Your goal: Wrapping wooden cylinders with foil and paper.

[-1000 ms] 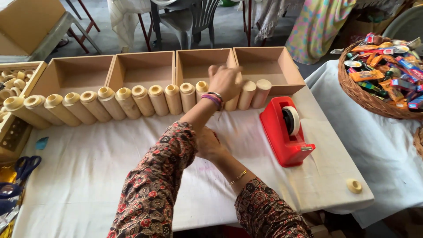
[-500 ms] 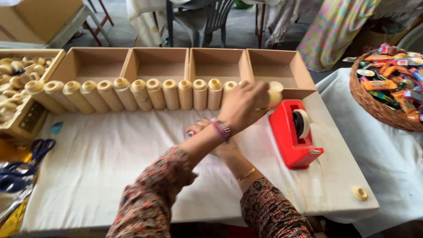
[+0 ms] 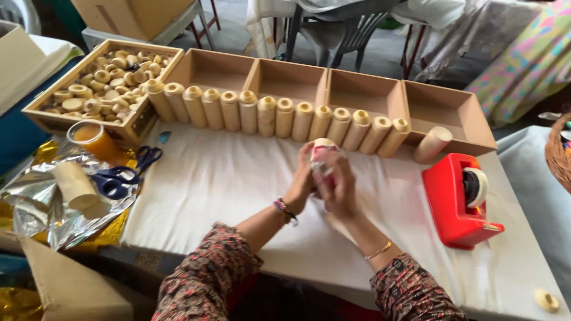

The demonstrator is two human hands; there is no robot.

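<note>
Pink-wrapped tube (image 3: 323,156) between both hands' grip.

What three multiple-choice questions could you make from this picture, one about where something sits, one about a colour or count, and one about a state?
1. Where do the scissors lie?
A. on the silver foil at the left
B. inside an open box
C. beside the tape dispenser

2. What colour is the tape dispenser?
A. blue
B. red
C. green

3. What are the two hands doing?
A. resting flat on the table
B. holding the scissors
C. holding one tube together

Answers: 1 A, the blue handles rest on the foil. 2 B, its body is red. 3 C, the left hand and right hand close round the tube above the white table.
</note>
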